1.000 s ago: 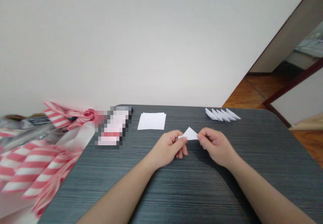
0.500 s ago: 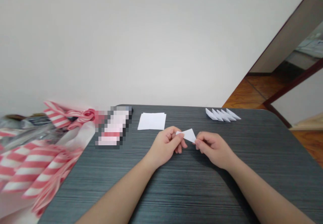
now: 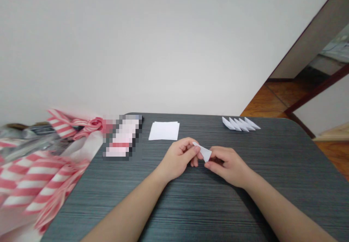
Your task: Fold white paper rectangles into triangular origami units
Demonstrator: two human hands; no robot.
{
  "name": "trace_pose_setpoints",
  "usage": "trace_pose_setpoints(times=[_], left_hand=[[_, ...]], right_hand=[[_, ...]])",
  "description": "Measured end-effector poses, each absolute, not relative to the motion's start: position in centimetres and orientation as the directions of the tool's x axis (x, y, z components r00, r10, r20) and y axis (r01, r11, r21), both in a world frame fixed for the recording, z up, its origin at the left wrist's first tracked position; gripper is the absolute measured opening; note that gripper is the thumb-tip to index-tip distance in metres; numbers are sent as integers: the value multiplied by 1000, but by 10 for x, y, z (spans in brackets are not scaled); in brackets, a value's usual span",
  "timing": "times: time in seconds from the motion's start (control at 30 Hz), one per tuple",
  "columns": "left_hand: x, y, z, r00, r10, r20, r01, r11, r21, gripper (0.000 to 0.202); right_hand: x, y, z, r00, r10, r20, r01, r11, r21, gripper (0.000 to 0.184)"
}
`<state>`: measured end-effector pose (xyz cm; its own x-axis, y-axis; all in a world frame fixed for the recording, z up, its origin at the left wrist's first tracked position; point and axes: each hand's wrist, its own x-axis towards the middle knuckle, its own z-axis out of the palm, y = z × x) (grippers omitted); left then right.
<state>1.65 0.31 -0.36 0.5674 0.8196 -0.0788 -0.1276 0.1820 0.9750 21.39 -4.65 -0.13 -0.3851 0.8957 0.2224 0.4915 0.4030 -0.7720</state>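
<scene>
A small piece of folded white paper [image 3: 205,152], roughly triangular, is held above the dark table. My left hand [image 3: 180,158] is closed, its thumb pressing the paper's narrow left end against the fingers. At the wide right end, my right hand [image 3: 229,165] has its thumb by the lower corner and its index finger by the upper one, closed about that edge. Farther back, behind my left hand, lies a stack of white paper sheets [image 3: 164,130]. Several folded white paper pieces [image 3: 240,124] lie overlapping in a row at the back right.
The dark wood-grain table [image 3: 188,209] stands against a pale wall [image 3: 174,45]. A pixelated, blurred object [image 3: 124,136] lies at its left back edge. Beyond the left edge are red-and-white striped cloths [image 3: 35,180] and clear plastic. Wooden floor [image 3: 261,100] shows at the right.
The folded paper has turned so its wide right end tips downward. My right hand has shifted slightly left and down, with its thumb and index finger farther apart. My left hand keeps its pinch.
</scene>
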Motion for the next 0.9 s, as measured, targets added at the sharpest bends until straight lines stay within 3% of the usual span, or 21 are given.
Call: trace_pose_setpoints(times=[0.33,0.6,0.9], left_hand=[[15,3,-4,608,792,-53,-154,184,971,30],[13,2,-4,628,778,-23,-198,189,962,31],[14,3,-5,614,789,-7,-212,173,962,29]], right_hand=[[215,-46,-2,-212,932,293,524,361,-772,13],[218,-44,-3,-237,874,424,492,484,-723,14],[217,-44,-4,-233,858,457,510,508,-694,17]])
